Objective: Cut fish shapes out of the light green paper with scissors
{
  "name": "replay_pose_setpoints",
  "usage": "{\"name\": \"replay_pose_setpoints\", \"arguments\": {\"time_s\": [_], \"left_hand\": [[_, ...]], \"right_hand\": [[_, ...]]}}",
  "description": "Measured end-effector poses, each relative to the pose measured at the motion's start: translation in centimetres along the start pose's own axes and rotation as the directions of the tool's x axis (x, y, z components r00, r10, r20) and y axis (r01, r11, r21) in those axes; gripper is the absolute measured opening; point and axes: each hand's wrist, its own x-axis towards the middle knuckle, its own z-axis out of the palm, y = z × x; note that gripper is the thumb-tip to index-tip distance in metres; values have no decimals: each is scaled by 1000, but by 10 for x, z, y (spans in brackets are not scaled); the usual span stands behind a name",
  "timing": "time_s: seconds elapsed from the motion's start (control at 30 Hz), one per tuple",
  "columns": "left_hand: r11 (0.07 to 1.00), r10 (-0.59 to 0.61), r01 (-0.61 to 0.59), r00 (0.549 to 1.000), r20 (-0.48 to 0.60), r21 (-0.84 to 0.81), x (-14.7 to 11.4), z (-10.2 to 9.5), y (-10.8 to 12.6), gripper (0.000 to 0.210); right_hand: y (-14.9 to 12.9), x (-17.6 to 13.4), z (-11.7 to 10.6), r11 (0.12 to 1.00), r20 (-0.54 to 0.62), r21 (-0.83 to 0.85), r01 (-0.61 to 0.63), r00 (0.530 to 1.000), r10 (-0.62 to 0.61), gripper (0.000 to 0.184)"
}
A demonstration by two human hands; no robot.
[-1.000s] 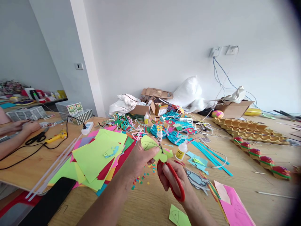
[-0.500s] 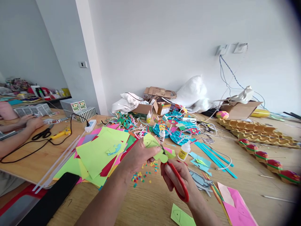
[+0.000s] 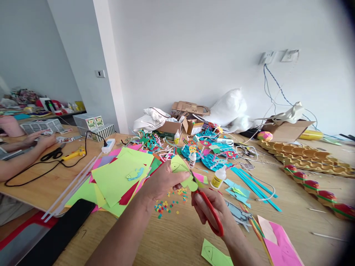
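Observation:
Between thumb and fingers, my left hand [image 3: 163,180] pinches a piece of lime-green paper [image 3: 177,165] with a fish drawn on it. My right hand [image 3: 212,207] is closed round the red handles of a pair of scissors [image 3: 215,218]. The scissor blades point up and away, at the paper's right edge, where a rounded part of the paper hangs over the handles. Another green piece with a fish outline [image 3: 215,253] lies below my right hand. Small round confetti dots [image 3: 163,207] are scattered under my left hand.
A stack of coloured paper [image 3: 113,177] lies left, beside a black phone-like slab [image 3: 59,234]. Glue bottles [image 3: 218,177] stand ahead. Blue strips [image 3: 256,188], pink paper [image 3: 280,240] and egg-carton pieces [image 3: 307,159] lie right. A co-worker's hands [image 3: 41,140] are at far left, near a yellow glue gun [image 3: 74,152].
The view has shifted slightly, so the scene sits a little further right. My hands keep nearly the same pose on the paper and scissors. The co-worker's hands have moved a little.

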Motion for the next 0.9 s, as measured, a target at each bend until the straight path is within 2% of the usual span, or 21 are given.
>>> {"name": "replay_pose_setpoints", "arguments": {"time_s": [0.3,0.77,0.9], "left_hand": [[1000,2,-3,999,41,17,0,-1,0,12],[995,-2,1,1000,13,101,0,-2,0,11],[995,-4,1,1000,22,100,0,-1,0,11]], "right_hand": [[4,-1,-2,1000,27,13,20,999,-20,46],[3,-2,-3,999,9,-37,-37,999,37,50],[1,-2,-4,999,22,-46,-19,1000,20,49]]}}
